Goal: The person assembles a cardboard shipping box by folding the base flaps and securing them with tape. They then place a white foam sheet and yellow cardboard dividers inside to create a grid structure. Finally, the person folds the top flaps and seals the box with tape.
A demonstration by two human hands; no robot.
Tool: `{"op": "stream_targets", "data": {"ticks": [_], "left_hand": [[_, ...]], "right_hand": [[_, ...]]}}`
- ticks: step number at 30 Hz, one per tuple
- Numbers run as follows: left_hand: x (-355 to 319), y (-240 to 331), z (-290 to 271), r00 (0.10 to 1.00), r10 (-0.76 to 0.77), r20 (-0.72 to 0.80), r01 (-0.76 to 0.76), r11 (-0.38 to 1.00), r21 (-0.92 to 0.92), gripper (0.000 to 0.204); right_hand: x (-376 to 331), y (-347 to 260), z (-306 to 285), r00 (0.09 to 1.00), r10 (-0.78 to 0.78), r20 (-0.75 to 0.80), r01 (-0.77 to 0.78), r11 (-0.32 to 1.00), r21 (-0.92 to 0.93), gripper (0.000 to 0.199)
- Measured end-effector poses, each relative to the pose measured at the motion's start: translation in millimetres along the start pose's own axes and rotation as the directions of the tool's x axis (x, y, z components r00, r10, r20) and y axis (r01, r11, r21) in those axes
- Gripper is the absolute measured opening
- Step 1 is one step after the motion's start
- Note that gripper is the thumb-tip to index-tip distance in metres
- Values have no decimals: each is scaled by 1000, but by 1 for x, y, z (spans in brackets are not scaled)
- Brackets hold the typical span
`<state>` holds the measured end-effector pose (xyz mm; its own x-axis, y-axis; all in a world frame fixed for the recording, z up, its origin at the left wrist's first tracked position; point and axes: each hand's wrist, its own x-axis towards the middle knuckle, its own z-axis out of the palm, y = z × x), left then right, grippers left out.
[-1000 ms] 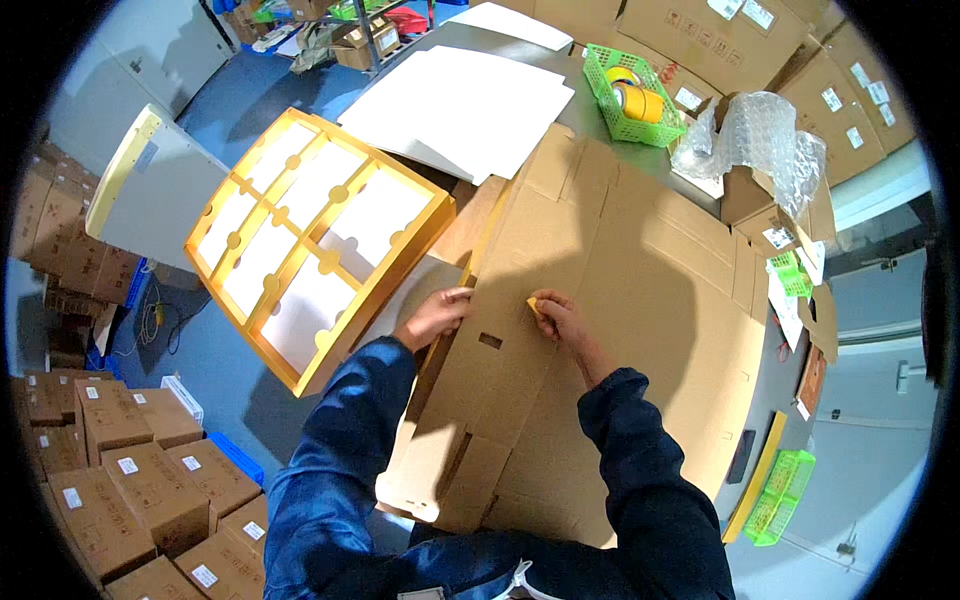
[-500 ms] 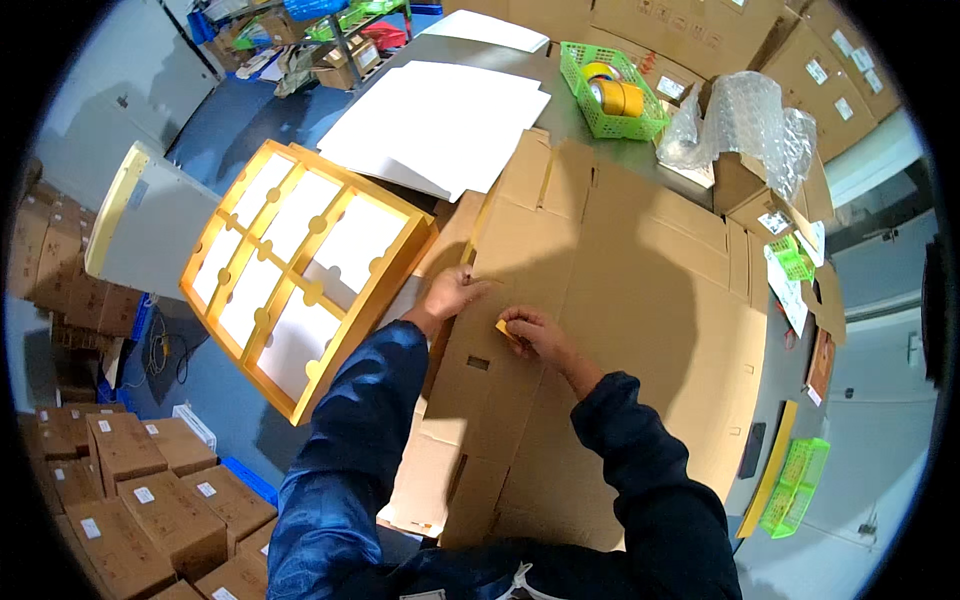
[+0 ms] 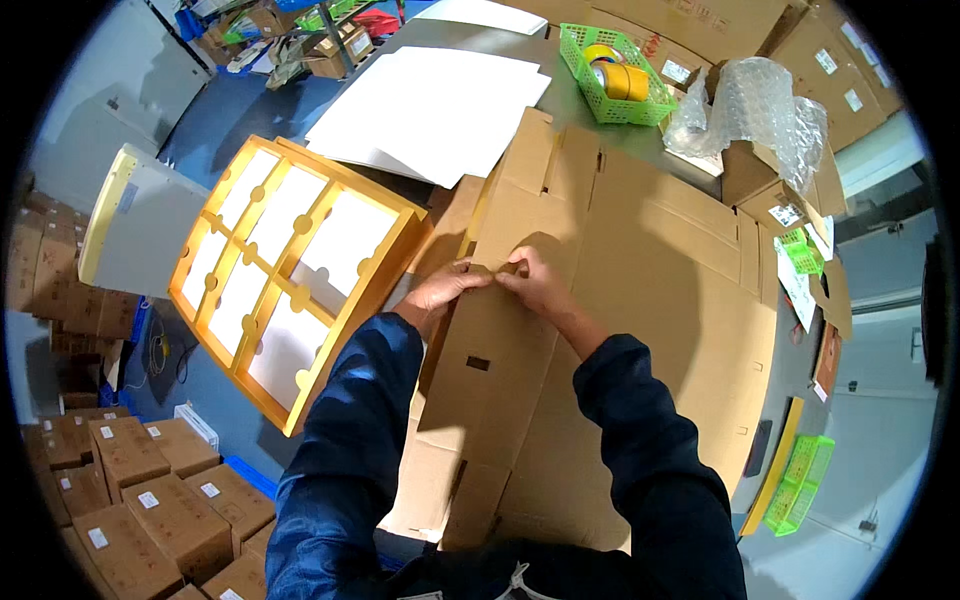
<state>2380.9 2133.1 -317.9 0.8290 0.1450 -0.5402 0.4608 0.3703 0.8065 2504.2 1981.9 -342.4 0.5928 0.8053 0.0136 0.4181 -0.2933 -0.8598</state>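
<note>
A large flat cardboard sheet (image 3: pixel 640 300), creased and slotted, lies in front of me on the table. Over its left part, my left hand (image 3: pixel 445 287) and my right hand (image 3: pixel 538 283) meet with their fingertips pinched close together. What they pinch is too small and covered to make out. Left of the sheet, a yellow frame (image 3: pixel 290 270) stands tilted, with white panels behind its crossbars and rounded tabs. My left sleeve passes along its near right side.
White sheets (image 3: pixel 430 115) are stacked beyond the frame. A green basket (image 3: pixel 612 100) with yellow tape rolls (image 3: pixel 625 82) sits at the back, beside bubble wrap (image 3: pixel 755 105). On the right lie a yellow strip (image 3: pixel 775 465) and another green basket (image 3: pixel 798 485). Cardboard boxes (image 3: pixel 175 530) fill the lower left.
My right hand, which held a small yellow piece, has moved up and left to meet my left hand. The yellow piece no longer shows. My left fingers have shifted slightly right.
</note>
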Motion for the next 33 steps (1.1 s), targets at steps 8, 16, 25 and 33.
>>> {"op": "stream_targets", "data": {"ticks": [8,16,25,33], "left_hand": [[3,-22,-9,998,34,53,-19,963,-269,26],[5,-21,-9,998,35,44,-23,967,-253,18],[12,-33,-14,998,57,16,-51,969,-242,16],[28,-51,-21,984,12,-178,-35,992,-125,51]], "right_hand": [[14,-36,-18,946,-226,233,315,816,-485,33],[12,-31,-7,839,-496,224,505,556,-660,23],[45,-39,-21,846,-38,532,338,810,-479,24],[33,-19,-32,992,-109,68,124,948,-294,28]]}}
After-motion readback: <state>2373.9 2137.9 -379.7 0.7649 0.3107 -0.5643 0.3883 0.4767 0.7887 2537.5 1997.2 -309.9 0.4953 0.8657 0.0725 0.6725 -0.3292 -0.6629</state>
